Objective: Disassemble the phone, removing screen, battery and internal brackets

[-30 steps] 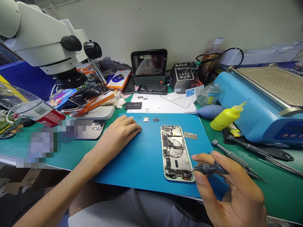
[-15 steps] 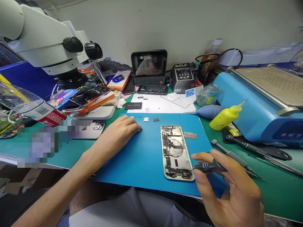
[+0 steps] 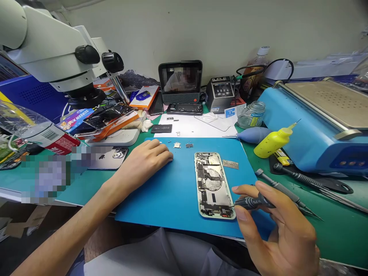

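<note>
An opened phone (image 3: 214, 186) with a pale green frame lies on the blue mat (image 3: 161, 199), its inner parts exposed. My right hand (image 3: 276, 226) grips a dark screwdriver (image 3: 251, 202) between thumb and fingers. The tip meets the phone's lower right corner. Resting palm down at the mat's far left edge, my left hand (image 3: 153, 157) has its fingers curled in and together, apart from the phone; no object shows in it. Small metal parts (image 3: 177, 145) lie just right of that hand. A small metal ruler-like strip (image 3: 230, 164) is beside the phone.
A microscope (image 3: 66, 57) looms at the left above stacked phones. A black battery (image 3: 161, 128) lies behind my left hand. To the right are a yellow squeeze bottle (image 3: 271, 143), a blue air blower (image 3: 253, 135), further screwdrivers (image 3: 284, 189) and a blue heating machine (image 3: 304, 130).
The screwdriver's handle has turned slightly between my right fingers, its markings now showing differently. Its tip stays at the same corner, and my left hand remains in place.
</note>
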A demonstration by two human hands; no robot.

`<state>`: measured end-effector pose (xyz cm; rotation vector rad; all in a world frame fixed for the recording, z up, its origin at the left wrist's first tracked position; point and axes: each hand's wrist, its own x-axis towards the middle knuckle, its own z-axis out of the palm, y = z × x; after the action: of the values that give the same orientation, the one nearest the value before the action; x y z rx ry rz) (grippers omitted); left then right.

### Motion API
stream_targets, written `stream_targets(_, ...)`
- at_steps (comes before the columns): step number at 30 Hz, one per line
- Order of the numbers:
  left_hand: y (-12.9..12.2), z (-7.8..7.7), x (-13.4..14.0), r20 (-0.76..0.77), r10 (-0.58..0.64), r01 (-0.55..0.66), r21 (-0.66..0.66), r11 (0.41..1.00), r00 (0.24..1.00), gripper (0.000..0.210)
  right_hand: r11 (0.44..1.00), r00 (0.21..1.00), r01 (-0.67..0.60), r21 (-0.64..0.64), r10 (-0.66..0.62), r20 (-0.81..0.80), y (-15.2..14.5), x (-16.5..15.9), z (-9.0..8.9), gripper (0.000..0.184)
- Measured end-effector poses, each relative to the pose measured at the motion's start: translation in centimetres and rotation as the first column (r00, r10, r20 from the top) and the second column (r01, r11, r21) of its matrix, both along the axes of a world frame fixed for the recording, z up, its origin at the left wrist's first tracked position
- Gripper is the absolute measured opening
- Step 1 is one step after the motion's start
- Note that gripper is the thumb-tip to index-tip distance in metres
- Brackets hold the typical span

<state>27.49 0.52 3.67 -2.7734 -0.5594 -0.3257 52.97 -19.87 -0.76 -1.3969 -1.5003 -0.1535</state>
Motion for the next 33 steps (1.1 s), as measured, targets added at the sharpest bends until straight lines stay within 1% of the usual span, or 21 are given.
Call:
stream_targets(5, -0.1, 0.1, 0.2, -0.009, 0.031, -0.031, 0.006, 0.999, 0.999, 0.029, 1.000, 1.000, -0.003, -0.006, 0.003, -0.006, -0.1, 0.1, 0.1, 0.052)
stream_targets(9, -0.2, 0.2, 0.1, -0.008, 0.051, -0.051, -0.012, 0.999, 0.999, 0.028, 1.000, 1.000, -0.005, 0.005, 0.005, 0.007, -0.2, 0.0, 0.3, 0.050)
stream_targets(19, 0.1, -0.1, -0.4, 0.072, 0.058, -0.051, -0.096, 0.994, 0.996, 0.032, 1.000, 1.000, -0.005, -0.004, 0.005, -0.007, -0.2, 0.1, -0.2, 0.053)
stream_targets(22, 0.2, -0.1, -0.5, 0.093, 0.063, -0.050, -0.132, 0.990, 0.994, 0.028, 1.000, 1.000, -0.002, -0.004, 0.002, -0.017, -0.3, 0.1, -0.2, 0.054)
stream_targets(25, 0.3, -0.1, -0.7, 0.113, 0.072, -0.052, -0.170, 0.984, 0.991, 0.027, 1.000, 1.000, 0.008, 0.002, -0.008, -0.009, -0.2, 0.1, -0.2, 0.051)
stream_targets(28, 0.0, -0.1, -0.9, 0.146, 0.087, -0.056, -0.201, 0.978, 0.986, 0.027, 1.000, 1.000, 0.015, 0.004, -0.015, -0.007, 0.0, 0.0, 0.0, 0.049)
stream_targets(33, -0.7, 0.0, -0.7, 0.200, 0.121, -0.074, -0.232, 0.970, 0.972, 0.017, 1.000, 1.000, 0.010, -0.004, -0.010, -0.009, 0.0, 0.0, 0.0, 0.047)
